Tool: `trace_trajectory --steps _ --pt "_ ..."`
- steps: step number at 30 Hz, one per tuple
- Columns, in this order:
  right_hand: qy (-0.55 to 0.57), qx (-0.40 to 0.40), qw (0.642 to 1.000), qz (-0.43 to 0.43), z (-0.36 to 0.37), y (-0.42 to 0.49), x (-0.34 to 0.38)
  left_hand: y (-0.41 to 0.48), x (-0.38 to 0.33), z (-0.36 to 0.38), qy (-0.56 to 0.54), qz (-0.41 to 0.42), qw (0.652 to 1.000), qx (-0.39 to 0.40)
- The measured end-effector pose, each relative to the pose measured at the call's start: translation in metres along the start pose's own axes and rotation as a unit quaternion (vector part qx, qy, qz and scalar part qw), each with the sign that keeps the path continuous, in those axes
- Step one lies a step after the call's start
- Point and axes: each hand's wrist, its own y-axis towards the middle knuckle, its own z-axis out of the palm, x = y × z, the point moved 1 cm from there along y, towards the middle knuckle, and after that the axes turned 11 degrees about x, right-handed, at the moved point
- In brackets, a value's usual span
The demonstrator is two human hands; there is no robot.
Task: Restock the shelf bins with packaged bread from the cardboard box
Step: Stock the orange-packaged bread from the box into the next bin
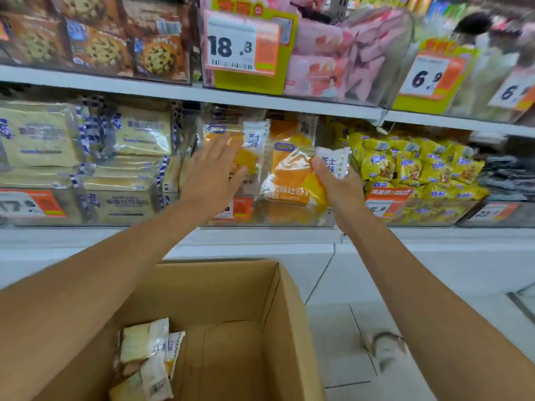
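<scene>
An open cardboard box (pixel 278 308) stands low in front of me, with a few bread packets (pixel 146 360) lying at its bottom left. My right hand (pixel 337 185) grips an orange-and-white bread packet (pixel 292 172) by its right side and holds it at the front of the middle clear shelf bin (pixel 275 218). My left hand (pixel 211 172) reaches into the same bin with straight, spread fingers that touch another orange bread packet (pixel 249 146) standing there.
To the left a bin holds pale toast loaves (pixel 86 151); to the right sits a bin of yellow snack packs (pixel 417 169). The shelf above carries cookie packs (pixel 115 39), pink packs (pixel 333 53) and price tags (pixel 240 44). Pale floor tiles (pixel 347 328) lie right of the box.
</scene>
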Motion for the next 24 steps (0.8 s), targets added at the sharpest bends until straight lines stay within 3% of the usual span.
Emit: trace_trajectory --steps 2,6,11,16,19,22,24 --pt "-0.015 -0.03 0.999 -0.012 -0.016 0.032 0.002 0.019 0.008 0.004 0.118 0.035 0.992 0.029" --pt "-0.045 -0.062 0.996 -0.043 -0.022 0.104 -0.003 0.037 0.029 0.028 0.208 0.069 0.976 0.006" --pt "-0.083 -0.009 0.996 -0.023 0.008 0.161 -0.007 0.036 0.032 0.037 0.217 0.081 0.972 -0.037" --pt "-0.185 -0.049 0.98 -0.049 0.005 0.165 -0.016 0.035 0.032 0.037 0.216 0.078 0.973 -0.034" --pt "-0.351 -0.078 0.922 -0.144 0.001 0.14 -0.015 0.034 0.032 0.037 0.214 0.081 0.972 -0.044" --pt "-0.529 -0.033 0.813 -0.241 0.004 0.119 -0.016 0.034 0.033 0.038 0.215 0.083 0.972 -0.048" --pt "-0.615 0.015 0.752 -0.235 0.008 0.123 -0.013 0.034 0.032 0.037 0.211 0.085 0.973 -0.05"
